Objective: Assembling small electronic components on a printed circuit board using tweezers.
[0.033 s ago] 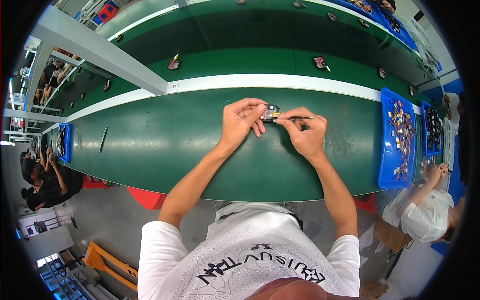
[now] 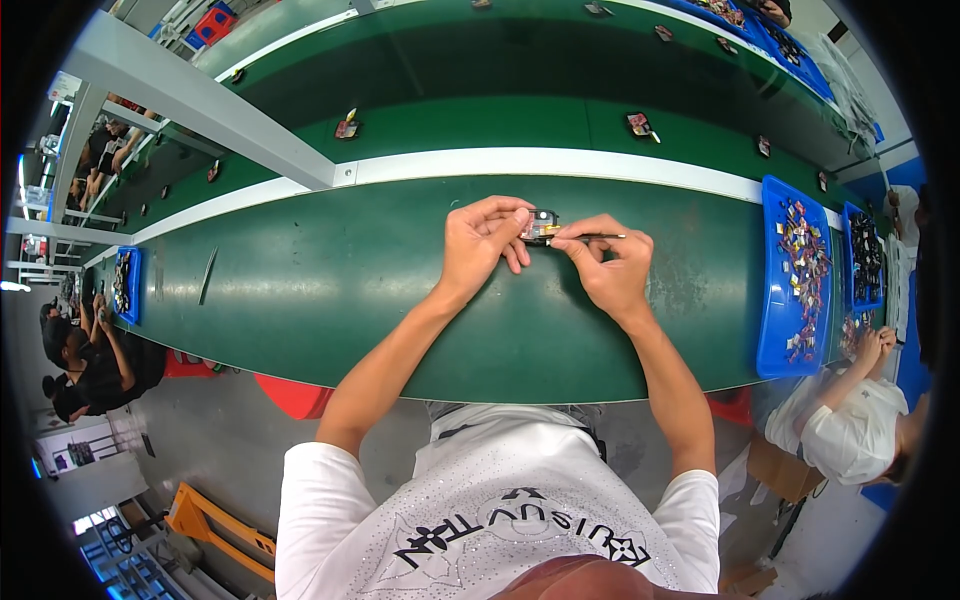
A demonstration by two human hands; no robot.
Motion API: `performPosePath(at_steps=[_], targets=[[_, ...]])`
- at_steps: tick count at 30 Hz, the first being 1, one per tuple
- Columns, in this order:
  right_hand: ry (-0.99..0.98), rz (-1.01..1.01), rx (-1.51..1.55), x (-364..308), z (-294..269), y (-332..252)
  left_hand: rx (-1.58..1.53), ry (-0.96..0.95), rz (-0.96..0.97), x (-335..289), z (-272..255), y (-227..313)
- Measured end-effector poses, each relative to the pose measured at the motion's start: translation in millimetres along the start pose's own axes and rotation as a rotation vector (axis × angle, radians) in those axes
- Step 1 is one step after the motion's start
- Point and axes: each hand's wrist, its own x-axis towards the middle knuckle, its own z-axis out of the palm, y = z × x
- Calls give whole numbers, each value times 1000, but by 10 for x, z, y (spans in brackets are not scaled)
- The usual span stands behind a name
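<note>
My left hand (image 2: 483,243) pinches a small black electronic housing (image 2: 543,217) by its left side, thumb on top, above the green bench. Inside the housing some yellow and pale parts show, too small to make out. My right hand (image 2: 615,262) is closed on a thin dark tool (image 2: 606,236), held nearly level between thumb and fingers. One end sticks out to the right; the other meets the housing's right side, where the fingertips partly hide it. Both hands are close together near the middle of the bench.
A blue tray (image 2: 772,300) of small wired parts stands at the right, with another blue tray (image 2: 875,303) of black parts beyond. Thin metal tweezers (image 2: 208,275) lie at left. Past the white rail (image 2: 480,166), a green conveyor (image 2: 500,122) carries small units. Co-workers sit at both sides.
</note>
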Motion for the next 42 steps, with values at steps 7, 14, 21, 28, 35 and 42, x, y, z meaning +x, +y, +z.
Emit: performPosePath(at_steps=[7, 14, 21, 28, 35, 42], targets=[[28, 63, 39, -20, 9, 29, 16, 11, 3, -13, 10, -9], [32, 88, 54, -15, 14, 35, 57, 25, 30, -24, 21, -8], [31, 41, 26, 0, 15, -37, 46, 64, 40, -8, 6, -1], [12, -19, -50, -22, 32, 0, 60, 48, 29, -17, 14, 0], [4, -98, -129, -21, -1, -16, -6, 25, -22, -3, 21, 25], [11, -286, -118, -2, 41, -37, 36, -1, -5, -4, 22, 17]])
